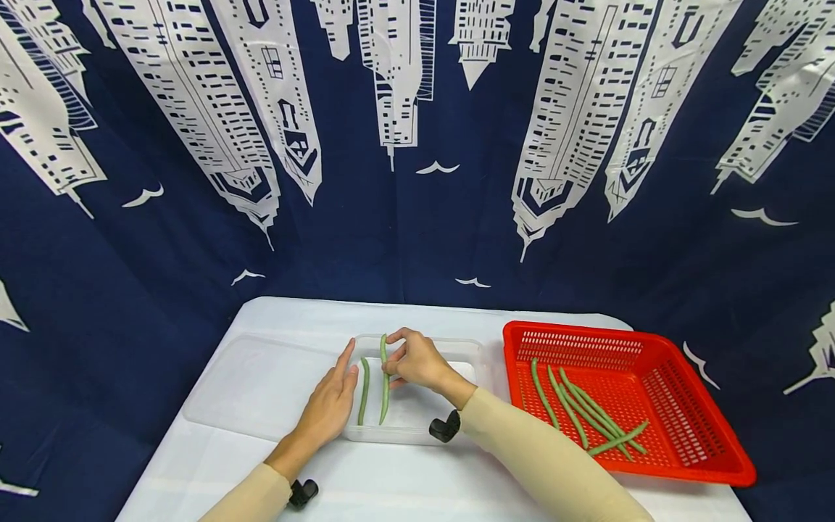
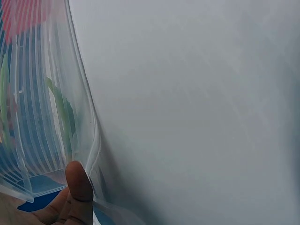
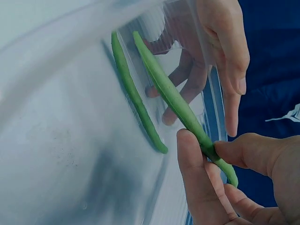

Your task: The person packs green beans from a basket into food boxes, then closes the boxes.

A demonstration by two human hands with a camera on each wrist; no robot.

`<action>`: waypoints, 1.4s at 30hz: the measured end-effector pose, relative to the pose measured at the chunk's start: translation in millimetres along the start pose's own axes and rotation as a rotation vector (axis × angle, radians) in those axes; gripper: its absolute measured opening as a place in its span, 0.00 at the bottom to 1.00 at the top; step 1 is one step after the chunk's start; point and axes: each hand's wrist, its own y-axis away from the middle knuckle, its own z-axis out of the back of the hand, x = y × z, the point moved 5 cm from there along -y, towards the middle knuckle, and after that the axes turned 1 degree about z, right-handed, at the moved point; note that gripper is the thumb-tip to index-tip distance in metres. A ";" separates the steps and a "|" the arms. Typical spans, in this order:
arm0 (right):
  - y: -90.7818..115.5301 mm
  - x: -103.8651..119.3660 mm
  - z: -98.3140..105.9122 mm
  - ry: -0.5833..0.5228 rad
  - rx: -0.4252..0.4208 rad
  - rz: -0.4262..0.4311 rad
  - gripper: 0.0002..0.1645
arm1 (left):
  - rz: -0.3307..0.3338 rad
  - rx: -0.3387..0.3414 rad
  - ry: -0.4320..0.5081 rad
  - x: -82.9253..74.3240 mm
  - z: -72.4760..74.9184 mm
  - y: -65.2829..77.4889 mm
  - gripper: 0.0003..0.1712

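Note:
My right hand [image 1: 420,362] pinches a green bean [image 3: 176,101] between thumb and fingers, above the left part of a clear plastic container [image 1: 391,433]. A second green bean [image 1: 363,395] lies inside along the container's left side, roughly parallel to the held one. At the left wall of the container is my left hand [image 1: 329,402], its fingers extended along the outside. In the left wrist view, the left thumb [image 2: 79,183] is by the container's edge, while most of that hand is out of frame.
To the right stands a red plastic basket [image 1: 685,473] with several green beans [image 1: 593,413] in it. A clear flat lid [image 1: 254,384] lies left of the container on the white table [image 1: 365,478]. Behind hangs a dark blue cloth [image 1: 404,232] printed with white buildings.

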 end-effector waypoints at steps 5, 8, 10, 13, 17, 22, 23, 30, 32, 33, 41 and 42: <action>-0.9 1.9 -3.5 0.016 0.002 -0.012 0.34 | 0.001 -0.001 -0.002 -0.9 0.8 -1.6 0.37; -0.2 1.5 -5.2 0.013 0.001 -0.028 0.35 | 0.000 0.000 -0.003 -0.8 0.5 -1.5 0.36; 0.3 1.1 -5.6 0.008 -0.005 -0.038 0.36 | 0.002 0.003 -0.003 -0.3 0.1 -0.9 0.36; 0.9 0.4 -4.9 0.006 -0.015 -0.048 0.36 | 0.002 0.006 -0.007 -0.1 0.2 0.2 0.36; 2.6 1.2 -2.0 0.011 -0.017 -0.054 0.34 | -0.002 0.004 -0.013 -0.9 0.5 0.9 0.37; 7.6 5.3 3.7 0.014 -0.010 -0.060 0.30 | 0.003 0.003 -0.010 -1.4 -0.5 0.9 0.36; 8.8 6.4 5.1 0.018 -0.008 -0.058 0.29 | 0.003 0.003 -0.009 -1.6 -0.7 0.9 0.36; 18.7 17.1 17.6 0.075 -0.020 -0.018 0.26 | 0.001 0.000 -0.014 -1.2 -0.8 -0.5 0.37; 22.2 19.8 22.5 0.089 -0.028 -0.007 0.25 | 0.007 -0.002 -0.017 -0.6 -1.5 -1.1 0.37; 24.2 20.8 25.1 0.091 -0.032 -0.004 0.25 | 0.005 -0.004 -0.019 -0.5 -1.8 -1.2 0.36; 43.2 25.0 54.5 0.161 -0.071 0.029 0.23 | -0.004 -0.013 -0.010 -4.0 -1.5 0.9 0.36; 45.6 25.1 59.3 0.170 -0.076 0.032 0.22 | -0.002 -0.013 -0.008 -4.5 -1.5 1.1 0.36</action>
